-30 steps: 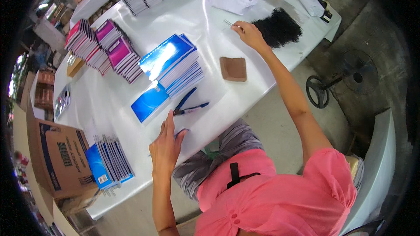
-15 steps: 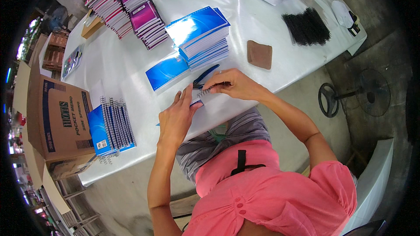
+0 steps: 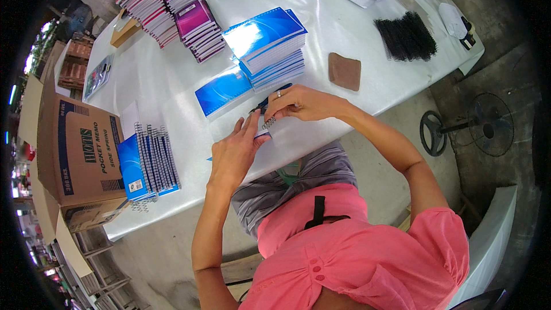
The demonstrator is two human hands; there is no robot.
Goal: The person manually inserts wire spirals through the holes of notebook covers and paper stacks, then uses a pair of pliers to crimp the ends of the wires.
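Observation:
My left hand [image 3: 234, 152] is closed on a small notebook [image 3: 263, 135] at the table's near edge, its fingers and thumb hiding most of it. A dark wire spiral [image 3: 270, 123] sticks out from the notebook's edge. My right hand [image 3: 301, 103] wears a ring and has its fingertips pinched at the spiral's outer end. Just behind these fingers lies a blue-handled tool [image 3: 278, 93], perhaps pliers, partly covered by the hand.
Stacks of blue notebooks [image 3: 272, 60] stand beyond my hands. Bound blue notebooks [image 3: 155, 163] and a cardboard box [image 3: 86, 149] are at left. Farther off are purple notebooks [image 3: 195, 20] and red ones [image 3: 146, 6]. A brown pad [image 3: 345, 72] and black spirals [image 3: 405, 35] lie right.
My right hand has shifted left toward the notebook and over part of the blue-handled tool. Less of the spiral shows outside the fingers. My left hand keeps its hold.

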